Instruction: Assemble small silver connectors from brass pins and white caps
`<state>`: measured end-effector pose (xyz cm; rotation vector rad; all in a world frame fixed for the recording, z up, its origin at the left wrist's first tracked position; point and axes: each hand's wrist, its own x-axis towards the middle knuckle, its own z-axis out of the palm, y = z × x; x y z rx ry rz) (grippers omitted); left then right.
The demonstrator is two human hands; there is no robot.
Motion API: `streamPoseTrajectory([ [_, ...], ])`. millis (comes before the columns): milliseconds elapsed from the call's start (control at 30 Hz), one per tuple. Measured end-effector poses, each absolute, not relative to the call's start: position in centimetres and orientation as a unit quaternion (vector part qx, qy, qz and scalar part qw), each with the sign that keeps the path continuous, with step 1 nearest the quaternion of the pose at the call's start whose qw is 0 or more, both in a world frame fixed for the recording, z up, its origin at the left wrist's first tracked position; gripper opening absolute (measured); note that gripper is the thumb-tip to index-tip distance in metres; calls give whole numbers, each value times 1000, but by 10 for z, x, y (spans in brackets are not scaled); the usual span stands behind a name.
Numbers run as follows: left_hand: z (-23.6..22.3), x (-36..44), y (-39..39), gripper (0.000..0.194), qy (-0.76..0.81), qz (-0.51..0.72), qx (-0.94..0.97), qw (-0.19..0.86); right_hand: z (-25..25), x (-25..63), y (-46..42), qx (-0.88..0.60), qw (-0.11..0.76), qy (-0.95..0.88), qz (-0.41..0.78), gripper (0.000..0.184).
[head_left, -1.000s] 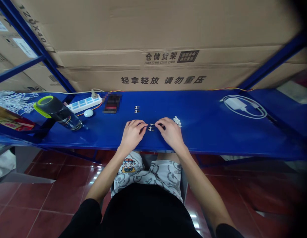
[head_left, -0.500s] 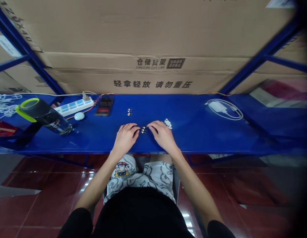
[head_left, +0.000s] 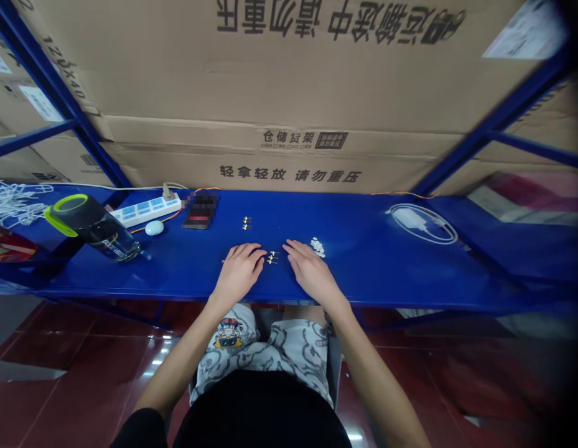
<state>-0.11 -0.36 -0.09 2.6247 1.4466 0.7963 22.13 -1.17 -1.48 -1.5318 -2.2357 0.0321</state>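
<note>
Small white-and-metal pieces with thin pins (head_left: 272,257) lie in a little group on the blue shelf top, between my hands. My left hand (head_left: 242,269) rests just left of them, its fingers loosely bent and the thumb tip close beside the pieces; nothing shows in its fingers. A bit of something small peeks out at that hand's left edge, too covered to name. To the right, my right hand (head_left: 310,267) lies palm down, fingers stretched forward and holding nothing. Just beyond its fingers sits a small pile of white pieces (head_left: 317,247). Similar pinned pieces (head_left: 246,223) lie farther back.
Leftward are a dark bottle with a green-yellow loop (head_left: 95,230), a white power strip (head_left: 146,210), a pale rounded object (head_left: 154,228) and a blurred dark item (head_left: 201,211). A white charger with cable (head_left: 417,219) lies right. Cardboard (head_left: 279,93) stands behind the shelf.
My right hand has drawn back to the right from the pinned pieces, its fingers straighter. The left hand stays near them. The view has tilted up slightly.
</note>
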Motion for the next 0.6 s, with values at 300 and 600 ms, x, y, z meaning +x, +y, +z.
streamPoseTrajectory([
  [300, 3, -3, -3, 29, 467, 252, 847, 34, -9, 217, -13, -556, 216, -802, 26, 50],
  [600, 0, -2, -2, 33, 483, 231, 845, 12, -8, 216, -13, -549, 208, -809, 30, 50],
])
